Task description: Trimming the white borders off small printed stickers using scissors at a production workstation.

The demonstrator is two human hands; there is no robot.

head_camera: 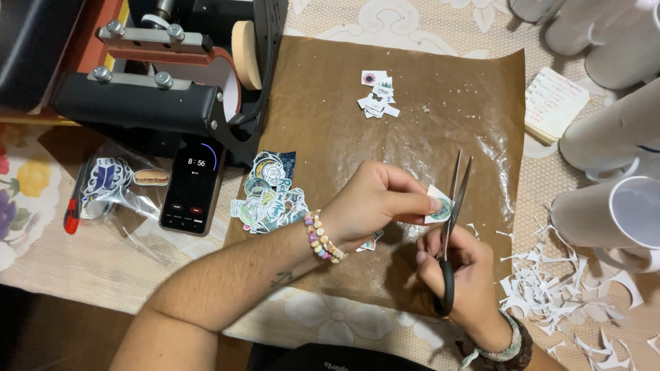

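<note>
Our left hand [371,203] pinches a small round sticker [438,205] above the brown paper sheet [426,117] on the desk [330,319]. Our right hand [460,275], just below it, grips scissors [452,220], whose open blades touch the sticker.

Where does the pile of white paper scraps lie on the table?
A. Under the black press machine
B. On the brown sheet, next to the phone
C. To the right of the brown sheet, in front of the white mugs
C: the white paper scraps lie off the right edge of the brown sheet, just in front of the white mugs.
</note>
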